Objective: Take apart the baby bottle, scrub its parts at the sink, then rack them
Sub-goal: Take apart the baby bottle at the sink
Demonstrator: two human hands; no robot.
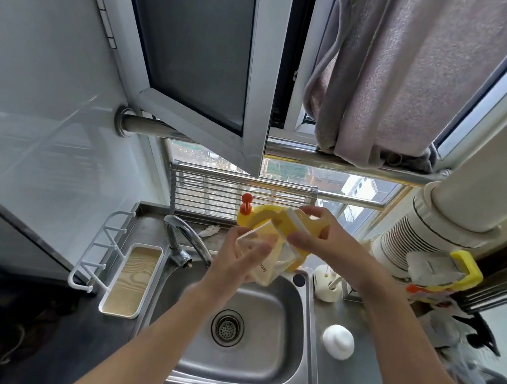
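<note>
Above the sink (267, 360) I hold a clear baby bottle (264, 273) tilted, with grey lettering on its side. My left hand (233, 264) grips the clear body from the left. My right hand (328, 242) grips the yellow collar (287, 227) at the bottle's upper end, thumb and fingers curled round it beside a white ring (297, 223). A yellow curved handle (259, 217) sticks out to the left of the collar. Whether the collar is still screwed on cannot be told. A white dome-shaped cap (337, 341) lies on the counter right of the sink.
The faucet (180, 239) arches over the basin's left rear. A white tray with hooks (132, 279) sits left of the sink. A metal slatted rack (240, 191) leans at the window. A red-knobbed yellow item (246, 205) stands behind my hands. A white holder (325, 285) and cluttered items stand right.
</note>
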